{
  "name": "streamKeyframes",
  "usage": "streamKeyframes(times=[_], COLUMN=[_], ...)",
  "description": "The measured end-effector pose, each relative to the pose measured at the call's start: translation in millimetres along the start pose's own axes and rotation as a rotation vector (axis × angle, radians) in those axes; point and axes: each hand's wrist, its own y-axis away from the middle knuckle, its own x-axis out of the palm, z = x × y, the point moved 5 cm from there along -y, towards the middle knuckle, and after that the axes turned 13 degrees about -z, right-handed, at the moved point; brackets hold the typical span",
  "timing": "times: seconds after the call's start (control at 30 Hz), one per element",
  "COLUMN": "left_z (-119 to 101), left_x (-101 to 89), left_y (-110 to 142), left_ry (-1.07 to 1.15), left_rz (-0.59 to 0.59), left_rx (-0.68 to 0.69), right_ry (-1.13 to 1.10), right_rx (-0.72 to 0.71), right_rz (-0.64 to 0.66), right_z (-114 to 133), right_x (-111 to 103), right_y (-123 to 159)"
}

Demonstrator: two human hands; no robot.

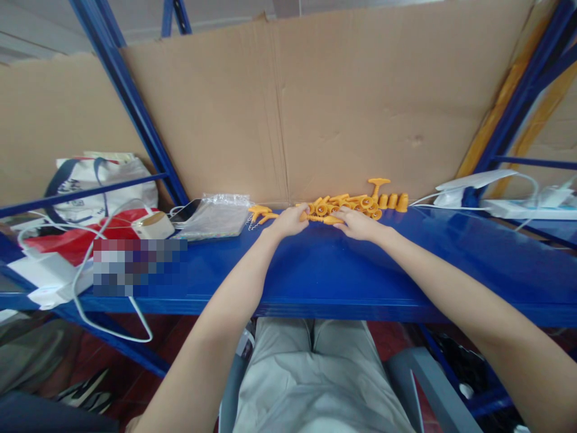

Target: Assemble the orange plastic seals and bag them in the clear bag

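Observation:
A heap of yellow plastic pieces [360, 204], many with round flared ends, lies along the cardboard at the back of the blue shelf. At its left end my left hand [291, 221] has its fingers curled on a yellow piece, mostly hidden by them. My right hand [359, 224] is at the front of the heap, thumb and fingers closing around the end of a yellow plastic piece [331, 220]. A T-shaped yellow piece [378, 187] stands upright behind, beside several yellow cup-like pieces [401, 203] in a row.
Left of the heap are more yellow pieces [259, 212] with a small chain, a clear plastic bag [219, 216], a white charger [153, 227], cables and a cloth bag [103, 186]. A power strip [518, 207] lies at right. Blue posts and cardboard [360, 96] bound the shelf.

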Motion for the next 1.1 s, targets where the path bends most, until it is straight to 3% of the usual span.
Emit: streamKeyframes(times=[0.17,0.73,0.93,1.1], left_z=[-5.5,-4.0,-4.5,-5.0], left_x=[-0.4,10.8,9.7,10.4], left_y=[5.0,5.3,6.3,6.3], left_ry=[-0.035,-0.107,-0.108,-0.106], left_rz=[0.074,0.126,0.141,0.116], left_rx=[-0.02,-0.014,-0.012,-0.013], right_ry=[-0.125,-0.384,-0.684,-0.827], right_rx=[0.069,0.159,0.343,0.538], right_rz=[-0.027,-0.034,-0.008,0.08], right_z=[-10.9,-25.4,-41.5,-41.0], right_x=[3.6,4.8,6.5,7.6], right_y=[-0.5,-1.4,3.4,7.0])
